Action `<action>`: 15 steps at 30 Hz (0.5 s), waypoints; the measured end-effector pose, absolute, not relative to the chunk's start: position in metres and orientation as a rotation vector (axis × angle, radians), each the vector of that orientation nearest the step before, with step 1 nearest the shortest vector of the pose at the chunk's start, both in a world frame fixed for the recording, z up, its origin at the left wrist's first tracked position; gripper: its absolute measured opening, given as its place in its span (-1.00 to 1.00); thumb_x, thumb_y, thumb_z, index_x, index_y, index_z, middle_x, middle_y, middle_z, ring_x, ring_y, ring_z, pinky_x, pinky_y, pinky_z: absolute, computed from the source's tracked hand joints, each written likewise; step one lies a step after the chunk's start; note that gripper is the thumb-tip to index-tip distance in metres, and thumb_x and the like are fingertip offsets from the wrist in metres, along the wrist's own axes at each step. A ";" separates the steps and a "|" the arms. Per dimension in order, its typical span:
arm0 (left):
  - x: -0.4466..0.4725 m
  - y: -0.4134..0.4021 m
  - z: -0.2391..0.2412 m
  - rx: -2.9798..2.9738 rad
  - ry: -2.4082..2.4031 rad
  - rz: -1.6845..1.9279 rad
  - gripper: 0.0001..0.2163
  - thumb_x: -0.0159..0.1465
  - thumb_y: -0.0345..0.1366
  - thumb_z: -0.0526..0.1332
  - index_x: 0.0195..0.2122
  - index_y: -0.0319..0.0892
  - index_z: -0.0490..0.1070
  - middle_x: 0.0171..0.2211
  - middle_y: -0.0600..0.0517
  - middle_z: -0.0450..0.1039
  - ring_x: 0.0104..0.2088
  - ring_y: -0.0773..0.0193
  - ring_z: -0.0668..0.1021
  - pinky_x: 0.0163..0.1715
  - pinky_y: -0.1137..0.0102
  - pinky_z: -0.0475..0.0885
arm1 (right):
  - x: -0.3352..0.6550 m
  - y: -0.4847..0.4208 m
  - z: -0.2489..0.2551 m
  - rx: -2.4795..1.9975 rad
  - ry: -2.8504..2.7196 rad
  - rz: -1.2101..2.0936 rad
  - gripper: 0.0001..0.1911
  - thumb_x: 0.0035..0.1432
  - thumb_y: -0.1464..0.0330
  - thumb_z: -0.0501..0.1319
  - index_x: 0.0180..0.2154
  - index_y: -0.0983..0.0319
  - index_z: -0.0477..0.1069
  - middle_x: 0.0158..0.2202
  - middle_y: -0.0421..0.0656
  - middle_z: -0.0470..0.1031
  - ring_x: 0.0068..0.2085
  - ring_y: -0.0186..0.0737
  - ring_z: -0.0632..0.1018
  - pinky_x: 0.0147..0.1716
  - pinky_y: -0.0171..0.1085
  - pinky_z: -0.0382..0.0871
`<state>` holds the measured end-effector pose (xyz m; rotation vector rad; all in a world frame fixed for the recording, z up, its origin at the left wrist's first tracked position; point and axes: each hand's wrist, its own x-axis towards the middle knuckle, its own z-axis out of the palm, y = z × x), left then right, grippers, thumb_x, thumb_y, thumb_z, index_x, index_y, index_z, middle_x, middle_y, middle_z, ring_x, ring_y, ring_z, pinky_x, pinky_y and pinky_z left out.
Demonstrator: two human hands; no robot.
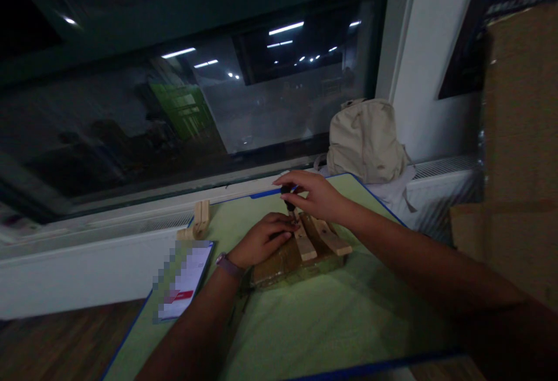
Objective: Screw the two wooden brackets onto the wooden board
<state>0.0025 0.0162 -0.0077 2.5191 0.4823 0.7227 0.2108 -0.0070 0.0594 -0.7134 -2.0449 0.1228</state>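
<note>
Driving a fastener: right hand (316,195) fingers grip the screwdriver (288,198) upright; left hand (264,238) fingers press flat, steadying the slats (320,238). Next probably requires steady downward pressure.

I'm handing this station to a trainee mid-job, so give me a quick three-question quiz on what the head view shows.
1. True or false: the right hand grips a dark-handled tool upright over the wooden pieces.
2. The left hand rests on: A) the beige bag B) the wooden pieces C) the booklet.
3. Fill in: the work lies on a ____ mat with a blue edge.

Key: 1 true; 2 B; 3 green.
</note>
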 end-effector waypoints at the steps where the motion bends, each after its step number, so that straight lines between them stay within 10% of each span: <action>1: 0.002 0.017 -0.008 2.524 0.479 0.723 -0.76 0.38 -0.25 0.12 0.01 -0.07 0.49 -0.01 -0.09 0.46 0.07 0.18 0.46 0.12 0.19 0.38 | 0.211 -0.007 0.059 -0.748 -2.072 0.039 -0.81 0.26 0.41 0.19 -0.09 0.24 0.45 -0.18 -0.08 0.52 -0.19 -0.21 0.52 -0.20 -0.26 0.38; 7: 0.002 0.015 -0.005 2.536 0.493 0.694 -0.75 0.39 -0.24 0.11 0.01 -0.07 0.49 0.02 -0.11 0.44 0.09 0.16 0.45 0.12 0.17 0.37 | 0.217 -0.004 0.055 -1.127 -2.147 -0.362 -0.75 0.34 0.31 0.10 -0.12 0.30 0.47 -0.24 -0.02 0.51 -0.26 -0.14 0.51 -0.33 -0.26 0.29; 15: 0.003 0.015 -0.006 2.537 0.491 0.712 -0.76 0.38 -0.26 0.12 0.00 -0.07 0.50 0.00 -0.10 0.44 0.06 0.17 0.46 0.11 0.18 0.38 | 0.210 -0.022 0.072 -0.947 -2.310 -0.077 -0.61 0.29 0.53 0.03 0.12 0.30 0.37 -0.02 0.03 0.51 -0.01 -0.11 0.51 -0.07 -0.16 0.38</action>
